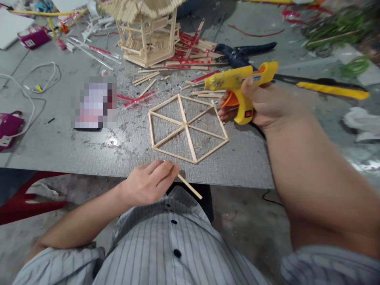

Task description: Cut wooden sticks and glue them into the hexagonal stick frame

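A yellow glue gun (244,89) with an orange trigger is gripped in my right hand (261,101), its nozzle pointing left above the table. Between the fingers of my left hand (152,180), at the table's front edge, is a thin wooden stick (190,187) slanting down to the right. Flat on the table between the hands lies a six-sided frame (186,125) of wooden sticks, with spokes meeting at its centre. The fingers of my right hand are close to the frame's upper right corner.
Behind the frame stands a small stick-built pavilion (145,43). Loose sticks (147,78), red-wrapped chopsticks (192,55), dark-handled pliers (237,53) and a yellow-and-black cutter (332,90) lie around it. A blurred-out phone (92,105) and white cable (29,105) are at left.
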Demonstrator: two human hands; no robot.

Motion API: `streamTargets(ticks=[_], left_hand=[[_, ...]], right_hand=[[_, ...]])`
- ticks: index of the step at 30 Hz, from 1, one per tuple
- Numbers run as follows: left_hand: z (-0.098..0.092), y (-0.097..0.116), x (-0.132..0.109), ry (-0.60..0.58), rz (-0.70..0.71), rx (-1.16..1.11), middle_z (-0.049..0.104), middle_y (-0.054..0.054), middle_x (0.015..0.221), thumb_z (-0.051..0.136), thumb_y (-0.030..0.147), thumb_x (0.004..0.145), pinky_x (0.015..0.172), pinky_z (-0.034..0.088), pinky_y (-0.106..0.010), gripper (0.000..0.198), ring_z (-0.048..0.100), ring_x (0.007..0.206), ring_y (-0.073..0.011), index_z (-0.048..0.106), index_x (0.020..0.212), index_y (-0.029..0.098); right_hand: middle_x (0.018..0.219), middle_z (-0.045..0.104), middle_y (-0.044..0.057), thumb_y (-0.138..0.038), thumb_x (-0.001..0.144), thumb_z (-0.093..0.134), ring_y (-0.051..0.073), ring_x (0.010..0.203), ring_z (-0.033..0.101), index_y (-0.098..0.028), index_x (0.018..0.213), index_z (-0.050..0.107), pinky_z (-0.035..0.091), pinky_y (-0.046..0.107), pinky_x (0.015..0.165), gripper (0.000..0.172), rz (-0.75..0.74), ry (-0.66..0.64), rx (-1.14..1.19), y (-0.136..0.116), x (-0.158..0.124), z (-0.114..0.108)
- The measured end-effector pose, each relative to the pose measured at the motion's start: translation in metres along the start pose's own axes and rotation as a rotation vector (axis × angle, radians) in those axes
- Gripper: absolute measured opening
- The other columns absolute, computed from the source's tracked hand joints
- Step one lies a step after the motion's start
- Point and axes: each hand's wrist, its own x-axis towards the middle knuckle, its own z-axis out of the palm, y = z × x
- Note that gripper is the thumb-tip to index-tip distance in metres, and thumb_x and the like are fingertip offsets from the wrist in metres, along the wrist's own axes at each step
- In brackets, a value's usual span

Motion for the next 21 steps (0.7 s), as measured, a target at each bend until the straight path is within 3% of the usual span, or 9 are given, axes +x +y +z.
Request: streamTargets(ticks=[6,10,16,21], left_hand=[[0.000,-0.001,0.000,-0.003,0.011,0.010,0.073,-0.013,0.085,0.051,0.008,0.094,0.054,0.058,-0.023,0.013,0.069,0.066,-0.0141,0.060,0.101,0.004],[-0.003,-0.002,0.002,-0.017,0.037,-0.011,0.073,-0.005,0.083,0.042,0.010,0.098,0.053,0.056,-0.019,0.020,0.067,0.064,-0.0098,0.059,0.108,0.011],[0.006,0.001,0.004,0.016,-0.009,0.001,0.071,-0.009,0.082,0.058,0.008,0.090,0.051,0.054,-0.022,0.004,0.064,0.062,-0.0115,0.062,0.092,0.007],[0.009,0.003,0.005,-0.003,-0.075,0.063,0.072,-0.011,0.088,0.052,0.006,0.093,0.050,0.052,-0.022,0.009,0.063,0.062,-0.0113,0.061,0.093,0.006]], right_hand=[[0.064,0.065,0.005,-0.070,0.053,0.081,0.017,0.054,0.063,-0.018,0.073,0.071,0.058,0.032,0.049,0.056,-0.004,-0.018,0.021,-0.001,-0.002,0.001],[0.064,0.064,0.005,-0.069,0.055,0.081,0.016,0.053,0.063,-0.018,0.072,0.071,0.057,0.031,0.049,0.055,0.002,-0.005,0.017,0.000,-0.002,0.002],[0.066,0.065,0.003,-0.067,0.048,0.085,0.015,0.053,0.063,-0.018,0.073,0.070,0.058,0.030,0.049,0.057,-0.002,-0.009,0.045,-0.003,-0.002,0.005],[0.065,0.064,0.002,-0.068,0.043,0.086,0.015,0.053,0.064,-0.019,0.071,0.069,0.058,0.028,0.048,0.059,0.022,0.001,0.043,-0.003,-0.001,0.006]])
